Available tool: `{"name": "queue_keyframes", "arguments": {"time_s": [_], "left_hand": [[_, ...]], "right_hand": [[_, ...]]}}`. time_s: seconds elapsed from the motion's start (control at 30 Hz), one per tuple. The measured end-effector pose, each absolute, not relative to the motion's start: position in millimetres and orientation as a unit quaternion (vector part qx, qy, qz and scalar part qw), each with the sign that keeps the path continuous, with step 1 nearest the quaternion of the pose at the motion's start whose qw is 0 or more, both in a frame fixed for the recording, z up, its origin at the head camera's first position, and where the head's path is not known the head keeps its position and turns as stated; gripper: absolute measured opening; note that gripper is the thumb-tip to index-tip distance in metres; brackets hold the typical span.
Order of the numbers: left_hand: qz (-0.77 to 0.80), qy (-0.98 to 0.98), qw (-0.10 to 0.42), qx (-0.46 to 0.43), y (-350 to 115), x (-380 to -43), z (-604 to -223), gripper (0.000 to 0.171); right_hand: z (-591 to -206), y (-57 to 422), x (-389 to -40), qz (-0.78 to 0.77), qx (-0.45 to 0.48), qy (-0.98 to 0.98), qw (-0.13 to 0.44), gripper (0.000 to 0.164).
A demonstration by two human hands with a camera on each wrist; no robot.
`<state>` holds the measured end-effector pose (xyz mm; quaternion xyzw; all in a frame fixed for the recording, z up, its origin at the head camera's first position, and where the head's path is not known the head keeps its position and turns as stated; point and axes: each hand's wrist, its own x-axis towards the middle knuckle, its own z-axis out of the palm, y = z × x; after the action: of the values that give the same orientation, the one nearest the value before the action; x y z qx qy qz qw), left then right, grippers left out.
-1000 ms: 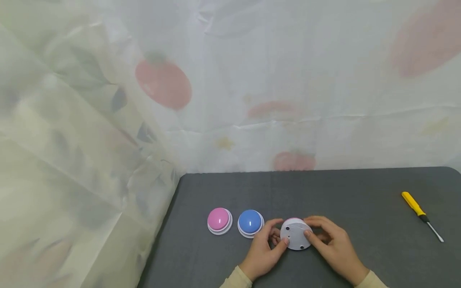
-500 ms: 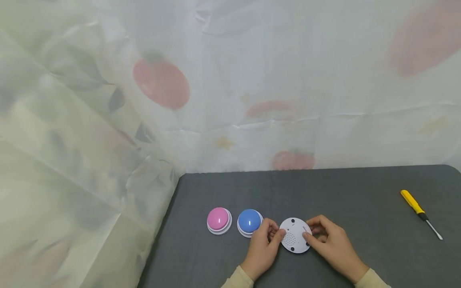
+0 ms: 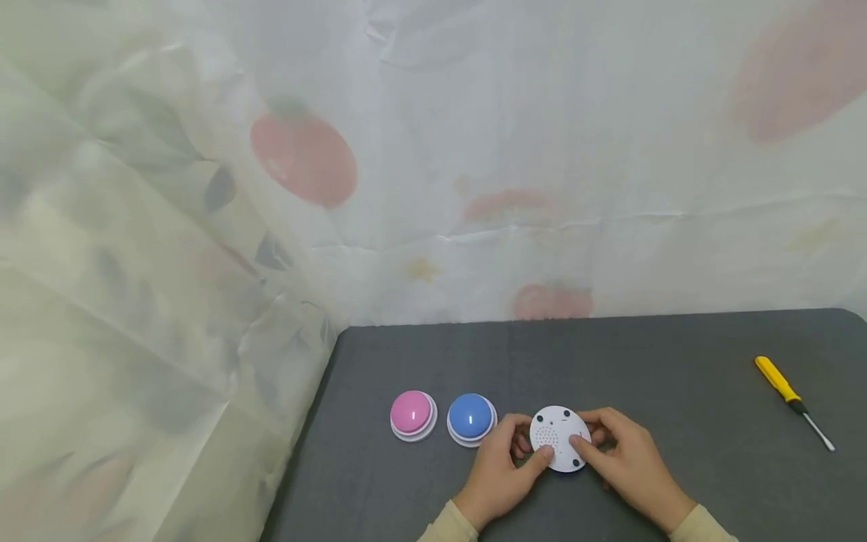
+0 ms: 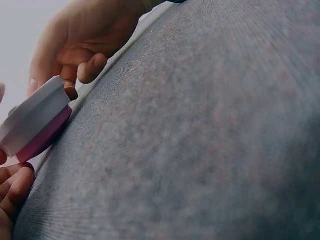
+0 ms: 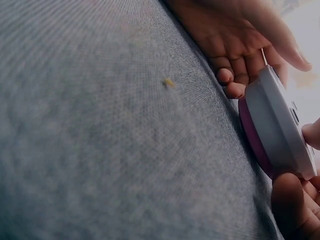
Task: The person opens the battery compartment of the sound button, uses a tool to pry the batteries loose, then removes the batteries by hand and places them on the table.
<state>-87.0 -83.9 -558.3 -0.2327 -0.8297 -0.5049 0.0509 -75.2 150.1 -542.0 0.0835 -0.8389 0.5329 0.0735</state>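
Left hand (image 3: 497, 470) and right hand (image 3: 630, 467) pinch a button (image 3: 561, 438) (round, equally wide every way), its pink dome (image 4: 47, 136) downward.

The worktop (image 3: 643, 361) looks like matt, textured cloth. Toward its left edge, the pink button (image 3: 410, 412) and blue button (image 3: 470, 415) show glossy plastic domes; the upturned button (image 3: 560, 433) has a smooth plastic base. Toward the right edge, the screwdriver (image 3: 797, 406) pairs plastic with shiny metal.

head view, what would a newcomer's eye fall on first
Probably the bright pink button and blue button, side by side on the dark table just past the left hand. That hand and the right hand hold an upturned button, white base up. A yellow-handled screwdriver lies at far right.
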Motion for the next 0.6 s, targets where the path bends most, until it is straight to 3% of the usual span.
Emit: {"name": "queue_keyframes", "arguments": {"time_s": [0.23,0.4,0.6], "left_hand": [[-0.457,-0.855,0.050,-0.240,-83.9,-85.7,-555.0,0.064],[-0.467,-0.857,0.026,-0.215,-84.4,-85.9,-555.5,0.072],[-0.493,-0.840,0.057,-0.219,-84.2,-87.0,-558.2,0.071]], "right_hand": [[-540.1,150.0,-75.5,0.531,0.096,-0.840,0.064,0.046],[-538.8,150.5,-74.3,0.531,0.088,-0.841,0.055,0.031],[-540.4,151.6,-75.1,0.522,0.079,-0.847,0.071,0.019]]}}
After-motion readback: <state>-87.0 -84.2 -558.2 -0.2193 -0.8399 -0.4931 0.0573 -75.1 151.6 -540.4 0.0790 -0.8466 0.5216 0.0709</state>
